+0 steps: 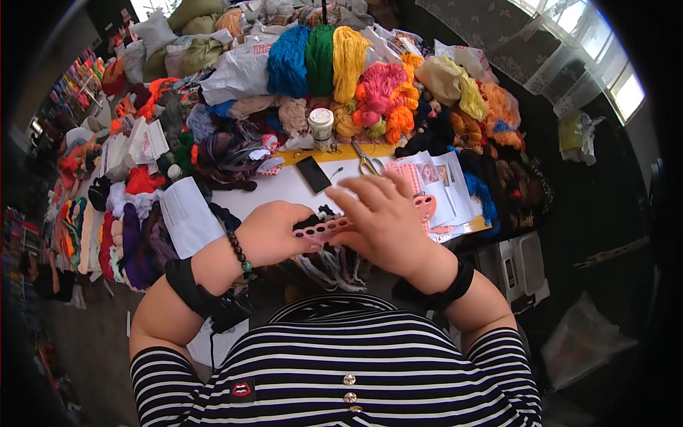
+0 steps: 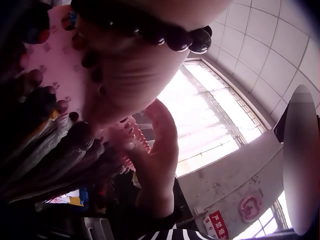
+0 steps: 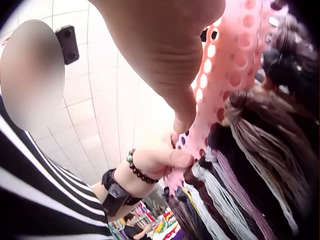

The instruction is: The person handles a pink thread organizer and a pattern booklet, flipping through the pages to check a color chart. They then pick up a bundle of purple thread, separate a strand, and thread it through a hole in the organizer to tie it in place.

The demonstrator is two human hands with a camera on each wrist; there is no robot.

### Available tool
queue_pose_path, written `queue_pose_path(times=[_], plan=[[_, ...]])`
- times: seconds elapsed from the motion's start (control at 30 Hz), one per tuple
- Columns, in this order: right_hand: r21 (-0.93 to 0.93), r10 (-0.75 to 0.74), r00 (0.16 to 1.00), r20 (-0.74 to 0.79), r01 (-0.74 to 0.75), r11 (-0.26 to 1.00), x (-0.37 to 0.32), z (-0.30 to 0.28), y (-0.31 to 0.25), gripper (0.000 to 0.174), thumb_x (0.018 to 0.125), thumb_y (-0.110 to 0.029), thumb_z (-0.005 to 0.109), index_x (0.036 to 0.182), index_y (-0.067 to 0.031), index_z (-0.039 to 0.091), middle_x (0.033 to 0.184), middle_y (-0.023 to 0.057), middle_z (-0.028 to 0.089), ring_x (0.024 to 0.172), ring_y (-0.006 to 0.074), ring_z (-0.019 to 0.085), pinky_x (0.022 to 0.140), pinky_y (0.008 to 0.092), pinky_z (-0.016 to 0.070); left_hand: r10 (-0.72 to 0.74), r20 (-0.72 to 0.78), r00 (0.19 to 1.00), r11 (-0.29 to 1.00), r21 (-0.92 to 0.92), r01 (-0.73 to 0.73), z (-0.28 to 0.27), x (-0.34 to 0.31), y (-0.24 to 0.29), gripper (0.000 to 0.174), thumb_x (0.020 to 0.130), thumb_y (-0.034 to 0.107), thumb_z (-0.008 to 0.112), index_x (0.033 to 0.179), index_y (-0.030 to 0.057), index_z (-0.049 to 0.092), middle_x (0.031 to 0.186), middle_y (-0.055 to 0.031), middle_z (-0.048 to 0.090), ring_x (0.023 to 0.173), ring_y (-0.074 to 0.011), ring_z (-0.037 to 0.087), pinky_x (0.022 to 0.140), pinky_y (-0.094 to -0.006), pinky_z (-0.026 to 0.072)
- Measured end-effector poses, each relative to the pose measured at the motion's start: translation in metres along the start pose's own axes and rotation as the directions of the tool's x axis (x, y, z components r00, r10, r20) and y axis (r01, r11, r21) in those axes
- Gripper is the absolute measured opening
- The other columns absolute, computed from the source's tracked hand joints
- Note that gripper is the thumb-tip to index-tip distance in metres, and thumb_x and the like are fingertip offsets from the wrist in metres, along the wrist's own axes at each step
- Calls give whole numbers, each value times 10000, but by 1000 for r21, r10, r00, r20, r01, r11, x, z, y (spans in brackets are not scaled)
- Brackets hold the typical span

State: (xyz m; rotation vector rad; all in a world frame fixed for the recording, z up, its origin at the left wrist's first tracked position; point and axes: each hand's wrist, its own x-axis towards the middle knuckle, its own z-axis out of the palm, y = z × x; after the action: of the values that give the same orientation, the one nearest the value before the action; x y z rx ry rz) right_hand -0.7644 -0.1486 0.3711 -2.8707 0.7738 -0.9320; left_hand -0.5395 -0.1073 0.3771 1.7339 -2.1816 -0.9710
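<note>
A pink thread holder (image 1: 324, 231) with rows of round holes is gripped by my left hand (image 1: 274, 231) at its near left end. Knotted hanks of thread (image 3: 215, 190) in white, mauve, brown and black hang from its edge in the right wrist view. My right hand (image 1: 388, 220) is raised over the other end, slightly blurred, with fingers spread and fairly straight. Its thumb (image 3: 185, 122) comes down right at the holed edge. The right hand covers the middle of the holder in the head view; more pink holed edge (image 1: 425, 208) shows beyond it.
On the white table lie a black phone (image 1: 313, 174), scissors (image 1: 368, 160) and printed sheets (image 1: 445, 188). A lidded paper cup (image 1: 321, 124) stands behind. Heaped yarn, including blue skeins (image 1: 288, 60), crowds the back. A white paper (image 1: 191, 213) lies left of my left hand.
</note>
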Motion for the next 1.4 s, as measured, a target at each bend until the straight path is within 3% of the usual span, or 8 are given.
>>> queue_pose_path(times=[0.1, 0.27, 0.4, 0.5, 0.77, 1.13, 1.23, 1.4], plan=[[-55, 78, 995, -68, -81, 995, -8, -25, 7, 713, 705, -408, 787, 1323, -148, 546, 1324, 91, 533, 1261, 277, 488, 1104, 524, 255, 110, -160, 981, 983, 163, -84, -11, -9, -4, 270, 719, 271, 769, 874, 66, 682, 738, -129, 631, 714, -344, 617, 635, -407, 468], [448, 281, 958, -50, -230, 864, -45, -29, 45, 815, 662, -278, 877, 1353, -55, 504, 1296, 162, 568, 1196, 342, 543, 979, 394, 445, 382, -331, 863, 848, 497, -184, -24, -37, 0, 208, 687, 112, 710, 886, 93, 652, 816, -78, 654, 766, -293, 624, 654, -408, 494], [869, 345, 897, 276, -386, 310, -77, -17, 38, 378, 872, -221, 727, 1188, -28, 651, 1151, 100, 660, 1074, 182, 609, 930, 302, 454, 542, -368, 755, 731, 650, -207, -34, -57, -4, 352, 571, 20, 665, 920, 64, 649, 855, -57, 661, 760, -266, 620, 658, -386, 497], [914, 364, 886, 286, -367, 175, -80, -5, 36, 314, 919, -179, 661, 1196, -30, 646, 1151, 90, 660, 1071, 181, 609, 929, 310, 458, 587, -359, 725, 690, 691, -217, -32, -69, -13, 370, 537, 6, 650, 904, 53, 635, 847, -60, 652, 766, -271, 625, 662, -384, 494], [883, 90, 970, 225, -242, 403, -62, -3, 37, 276, 895, -111, 665, 1159, -33, 647, 1178, 134, 653, 1125, 281, 607, 966, 381, 462, 652, -313, 690, 644, 709, -287, -11, -84, -28, 325, 554, 39, 629, 878, 34, 647, 893, -80, 683, 786, -275, 661, 662, -382, 522], [530, -244, 921, 304, 49, 846, 1, 8, -8, 892, 707, -165, 816, 1448, -47, 335, 1290, 243, 550, 1181, 400, 553, 966, 458, 463, 468, -235, 852, 801, 520, -296, 19, -49, -14, 313, 622, 57, 688, 934, 65, 663, 822, -52, 654, 750, -236, 635, 633, -361, 500], [445, -86, 747, 659, -295, 845, 6, 28, -15, 622, 804, -155, 723, 1346, -48, 437, 1169, 217, 610, 1059, 381, 614, 864, 444, 509, 462, -233, 855, 814, 495, -305, 24, -40, -13, 319, 644, 70, 705, 960, 71, 660, 797, -45, 643, 753, -234, 635, 640, -364, 497], [367, -24, 731, 682, -314, 876, 0, 36, -15, 404, 786, -72, 694, 1149, -8, 529, 1001, 200, 655, 903, 394, 647, 774, 463, 514, 376, -291, 880, 875, 423, -234, 27, -37, -19, 454, 667, 149, 768, 1090, 75, 619, 951, -89, 661, 875, -278, 640, 723, -395, 504]])
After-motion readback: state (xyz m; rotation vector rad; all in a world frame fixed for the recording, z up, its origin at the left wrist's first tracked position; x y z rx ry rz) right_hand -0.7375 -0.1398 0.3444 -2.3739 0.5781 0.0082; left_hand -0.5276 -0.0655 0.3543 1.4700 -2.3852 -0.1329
